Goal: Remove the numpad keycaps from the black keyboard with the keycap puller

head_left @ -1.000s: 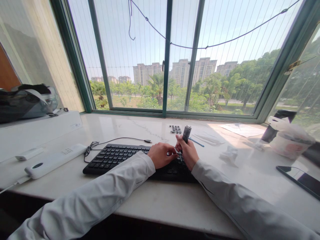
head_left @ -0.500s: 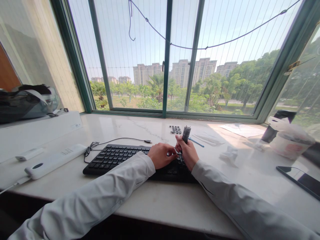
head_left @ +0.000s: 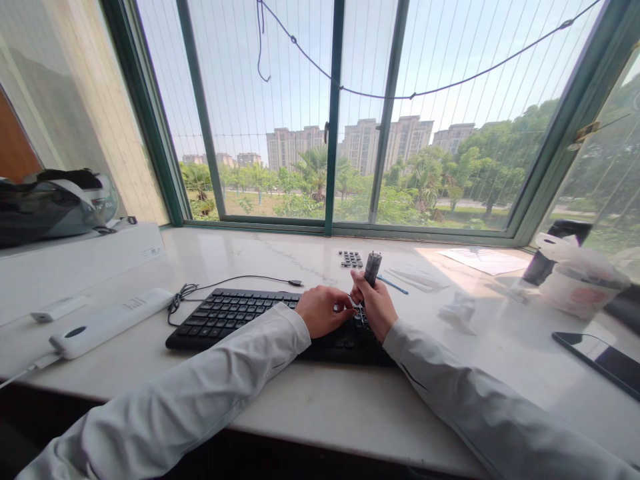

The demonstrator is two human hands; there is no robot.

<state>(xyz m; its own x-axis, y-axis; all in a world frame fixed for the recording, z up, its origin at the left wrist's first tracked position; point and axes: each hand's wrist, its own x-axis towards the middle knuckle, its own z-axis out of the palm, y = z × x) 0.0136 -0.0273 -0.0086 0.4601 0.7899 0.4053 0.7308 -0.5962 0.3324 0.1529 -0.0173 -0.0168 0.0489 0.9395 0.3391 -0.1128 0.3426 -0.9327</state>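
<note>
A black keyboard [head_left: 235,317] lies on the pale marble sill [head_left: 320,407] in front of me. My right hand [head_left: 376,307] is closed around a dark cylindrical tool [head_left: 373,267] held upright over the keyboard's right end. My left hand [head_left: 323,310] rests on the keys just left of it, fingertips touching the tool's lower tip; what lies between the fingers is too small to tell. A small cluster of loose black keycaps [head_left: 351,258] sits on the sill behind the hands.
A white power strip [head_left: 107,322] and a white box [head_left: 75,263] with a dark bag [head_left: 50,203] stand at the left. The keyboard's cable [head_left: 240,280] trails behind it. At the right are crumpled paper [head_left: 457,310], sheets of paper [head_left: 483,259], a plastic-wrapped container [head_left: 575,273] and a phone [head_left: 597,357].
</note>
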